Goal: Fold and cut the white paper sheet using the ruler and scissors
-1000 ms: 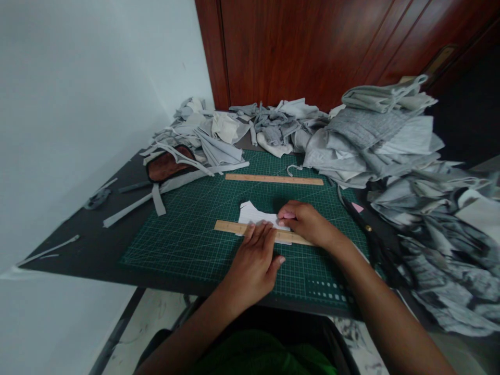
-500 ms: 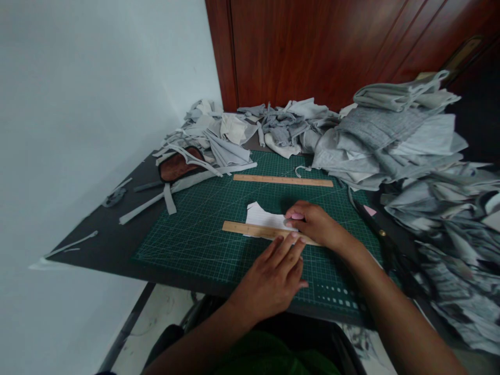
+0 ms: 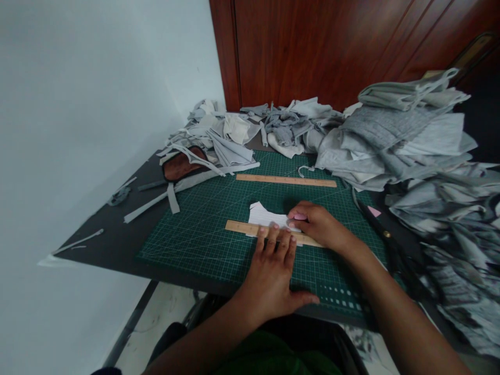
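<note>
My left hand [image 3: 271, 278] lies flat with its fingers spread, the fingertips pressing on a wooden ruler [image 3: 237, 226]. Beneath that ruler is a small white lined piece [image 3: 265, 215], cut with a curved edge; whether it is paper or cloth I cannot tell. A pink piece of tailor's chalk [image 3: 300, 216] shows between the closed fingers of my right hand [image 3: 315, 223], just above the ruler at the piece's right end. My right hand hides part of that end. All of this rests on a green cutting mat [image 3: 187, 239].
Farther back on the mat lies a second wooden ruler [image 3: 286, 180]. Black scissors [image 3: 386, 235] and a pink triangle [image 3: 374, 211] are at the right. Piles of grey fabric [image 3: 375, 140] line the back and right side; fabric strips [image 3: 146, 207] and a brown pad [image 3: 183, 164] lie left.
My left hand has shifted slightly left along the ruler, and its fingers have spread, with the thumb now stretched out to the right. My right hand stays nearly in place with the chalk.
</note>
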